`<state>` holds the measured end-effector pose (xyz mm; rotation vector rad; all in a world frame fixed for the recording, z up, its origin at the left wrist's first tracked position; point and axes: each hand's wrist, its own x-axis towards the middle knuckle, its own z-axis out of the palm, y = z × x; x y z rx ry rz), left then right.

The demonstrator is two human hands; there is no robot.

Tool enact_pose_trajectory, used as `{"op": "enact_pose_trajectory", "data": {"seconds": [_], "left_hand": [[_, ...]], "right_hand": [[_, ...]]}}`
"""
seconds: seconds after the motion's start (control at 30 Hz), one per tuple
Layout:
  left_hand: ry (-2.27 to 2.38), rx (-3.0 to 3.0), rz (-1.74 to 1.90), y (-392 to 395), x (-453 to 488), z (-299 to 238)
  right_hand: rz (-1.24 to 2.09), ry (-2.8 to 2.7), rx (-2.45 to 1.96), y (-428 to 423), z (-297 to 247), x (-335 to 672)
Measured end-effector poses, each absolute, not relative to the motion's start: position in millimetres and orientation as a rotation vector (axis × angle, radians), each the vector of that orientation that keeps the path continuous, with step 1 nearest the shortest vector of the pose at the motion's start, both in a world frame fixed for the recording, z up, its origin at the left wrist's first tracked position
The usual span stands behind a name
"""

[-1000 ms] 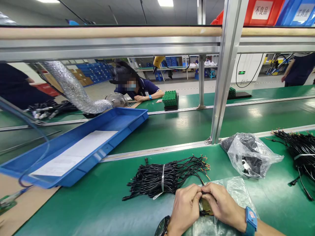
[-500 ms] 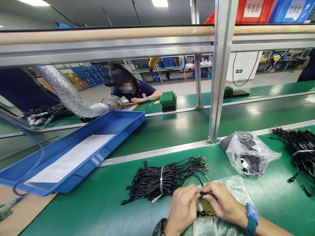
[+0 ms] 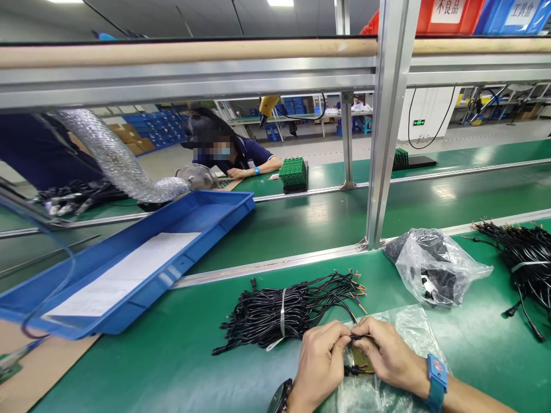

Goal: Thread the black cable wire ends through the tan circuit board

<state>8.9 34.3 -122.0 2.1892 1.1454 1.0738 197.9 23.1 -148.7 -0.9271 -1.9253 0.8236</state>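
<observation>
My left hand [image 3: 323,358] and my right hand [image 3: 383,351] meet at the lower middle, fingertips pinched on a short black cable [image 3: 355,337] between them. Beneath the fingers lies a flat yellow-green piece [image 3: 360,357], partly hidden, on a clear plastic bag [image 3: 408,327]. A second black cable end with red and yellow wires [image 3: 355,370] rests just below the pinch. Left of my hands is a bundle of black cables [image 3: 275,312], bound with a white tie, its bare orange and red wire ends pointing right.
A blue tray [image 3: 215,226] holding a white sheet stands at left. To the right are a clear bag of black parts [image 3: 434,264] and another cable bundle [image 3: 527,252]. A metal post [image 3: 387,126] rises behind. Across the bench a co-worker [image 3: 241,150] leans beside green racks [image 3: 294,173].
Both hands keep their pinch on the black cable with barely any movement. The view has shifted very slightly.
</observation>
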Motion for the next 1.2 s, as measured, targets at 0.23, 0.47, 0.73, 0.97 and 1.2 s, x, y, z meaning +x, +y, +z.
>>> {"op": "enact_pose_trajectory", "data": {"seconds": [0.23, 0.47, 0.73, 0.97, 1.2], "left_hand": [[1.161, 2.188, 1.067, 32.7, 10.8, -124.6], [1.168, 2.229, 0.99, 35.5, 7.5, -120.5], [1.149, 2.239, 0.964, 36.9, 2.8, -113.4], [1.165, 2.236, 1.005, 35.3, 5.6, -122.3], [1.099, 2.244, 1.034, 38.2, 3.5, -119.7]], "right_hand": [[0.808, -1.946, -0.923, 23.7, -151.7, 194.2], [0.777, -1.949, -0.928, 29.2, -146.8, 195.8], [0.778, -1.941, -0.948, 27.9, -144.3, 201.0], [0.832, -1.914, -0.986, 26.4, -149.7, 194.4], [0.83, -1.943, -0.966, 30.8, -139.6, 199.9]]}}
